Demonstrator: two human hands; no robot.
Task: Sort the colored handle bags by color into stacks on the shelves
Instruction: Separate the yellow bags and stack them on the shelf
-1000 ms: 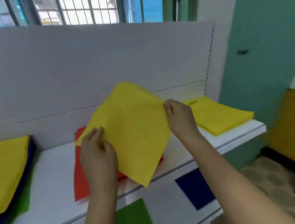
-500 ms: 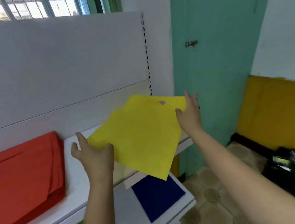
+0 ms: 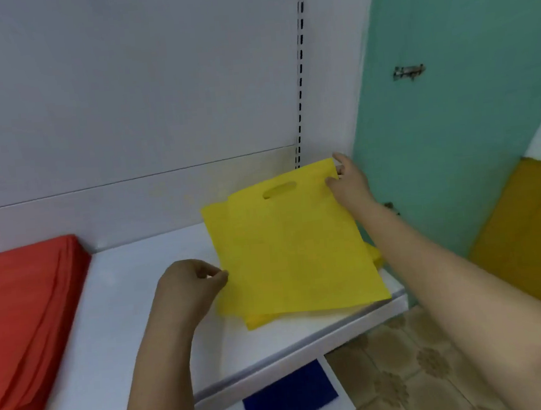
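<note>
We observe a yellow bag: flat, rectangular, matte fabric-like sheet with an oval die-cut handle slot near its far edge. It lies on top of the yellow stack at the right end of the white shelf, slightly askew, so edges of the bags beneath show at the near-left corner and at the right side. We read no printing, brand or label on any bag.

Left hand: fingers curled, thumb and fingertips closed in a pinch at the bag's left edge, near its lower corner. Right hand: thumb on top of the bag's far right corner, fingers behind the edge, so the corner is held between them; how far the hidden fingers curl we cannot tell.

At the left of the same shelf, well apart from the yellow stack, sits a thick red stack with its layered edges showing along its right side. A blue bag lies flat on the lower shelf. The shelf surface is smooth and white; the back panel is plain grey-white, with a slotted upright at its right edge. Beside it is a teal door with a metal latch. The floor is patterned tile.
</note>
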